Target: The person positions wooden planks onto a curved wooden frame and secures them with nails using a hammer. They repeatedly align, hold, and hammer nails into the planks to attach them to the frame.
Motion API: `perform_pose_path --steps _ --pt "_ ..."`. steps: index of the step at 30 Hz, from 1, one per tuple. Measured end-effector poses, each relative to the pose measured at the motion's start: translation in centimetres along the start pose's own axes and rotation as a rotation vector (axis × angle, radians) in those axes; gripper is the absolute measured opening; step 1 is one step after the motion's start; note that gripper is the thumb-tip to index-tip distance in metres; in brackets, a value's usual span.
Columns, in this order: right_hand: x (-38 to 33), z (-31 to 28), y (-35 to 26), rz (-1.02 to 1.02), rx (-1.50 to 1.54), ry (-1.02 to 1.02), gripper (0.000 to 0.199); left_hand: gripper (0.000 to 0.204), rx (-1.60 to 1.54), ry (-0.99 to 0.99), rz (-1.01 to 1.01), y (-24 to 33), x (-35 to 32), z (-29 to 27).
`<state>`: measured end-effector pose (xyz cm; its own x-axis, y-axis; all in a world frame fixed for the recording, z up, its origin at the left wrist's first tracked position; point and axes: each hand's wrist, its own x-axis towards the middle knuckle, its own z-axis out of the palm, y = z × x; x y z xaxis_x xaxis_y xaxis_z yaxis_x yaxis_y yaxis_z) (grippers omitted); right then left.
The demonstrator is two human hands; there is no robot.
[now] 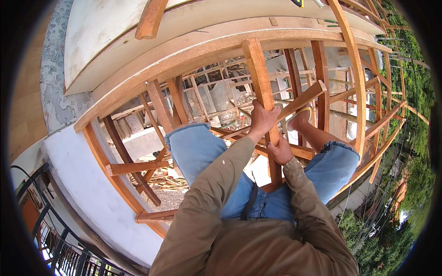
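Note:
A squared wooden beam slants up between my knees toward a long horizontal timber. My left hand is closed around its middle. Lower down, my right hand also grips the same beam, the fingers partly hidden behind it. Close beside my left hand, another wooden piece runs up to the right, its far end free in view. The beam's lower end reaches down near my lap. My jeans-clad legs are spread among the timbers, with one sandalled foot braced on the right.
Below the open frame lies a lower level with rubble and wood scraps. A white wall ledge and black railing stand at left. Curved timbers, cables and trees fill the right. Another timber juts in at the top.

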<state>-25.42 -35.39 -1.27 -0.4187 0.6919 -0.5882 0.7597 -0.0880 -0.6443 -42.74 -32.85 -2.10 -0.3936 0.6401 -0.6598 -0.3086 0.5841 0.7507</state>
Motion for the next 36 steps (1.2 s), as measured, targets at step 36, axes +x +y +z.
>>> perform_pose_path --steps 36 --pt "1.7 -5.5 -10.4 -0.397 -0.009 0.461 0.07 0.059 -0.287 -0.204 0.632 11.5 -3.3 -2.4"
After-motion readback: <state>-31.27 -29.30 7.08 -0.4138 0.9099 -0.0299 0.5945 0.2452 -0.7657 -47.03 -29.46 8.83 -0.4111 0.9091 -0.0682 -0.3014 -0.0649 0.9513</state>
